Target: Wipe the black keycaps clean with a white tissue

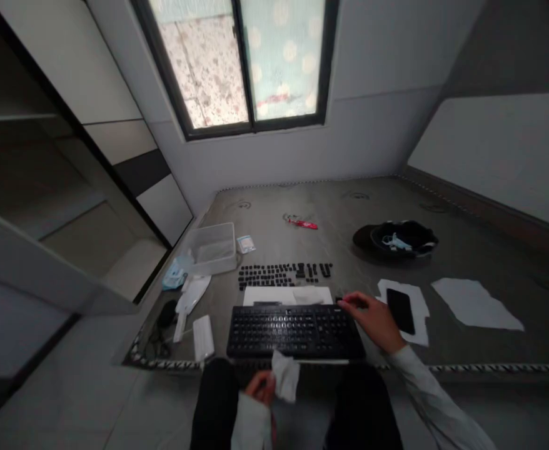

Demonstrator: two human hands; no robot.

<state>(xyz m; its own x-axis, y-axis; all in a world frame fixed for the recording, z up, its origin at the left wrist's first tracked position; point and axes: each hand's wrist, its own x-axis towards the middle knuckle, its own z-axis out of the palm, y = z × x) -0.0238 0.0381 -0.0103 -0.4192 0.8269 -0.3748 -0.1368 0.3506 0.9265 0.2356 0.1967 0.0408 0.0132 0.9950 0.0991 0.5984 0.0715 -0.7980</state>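
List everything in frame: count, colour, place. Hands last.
keyboard: 1, black, front edge of mat, centre
keycaps: many loose, black, in rows behind keyboard
white sheet: 1, between keycaps and keyboard
phone: 1, black, on paper right of keyboard
paper: 1, white, far right
cap: 1, black, right rear, mask-like item inside
red item: 1, rear centre, too small to identify
tub: 1, clear plastic, left rear
packet: 1, small, beside tub
white pack: 1, left of keyboard
mouse: 1, black, far left edge
wipe: 1, white, in left hand
left hand: holds wipe, below keyboard
right hand: at keyboard's right rear corner
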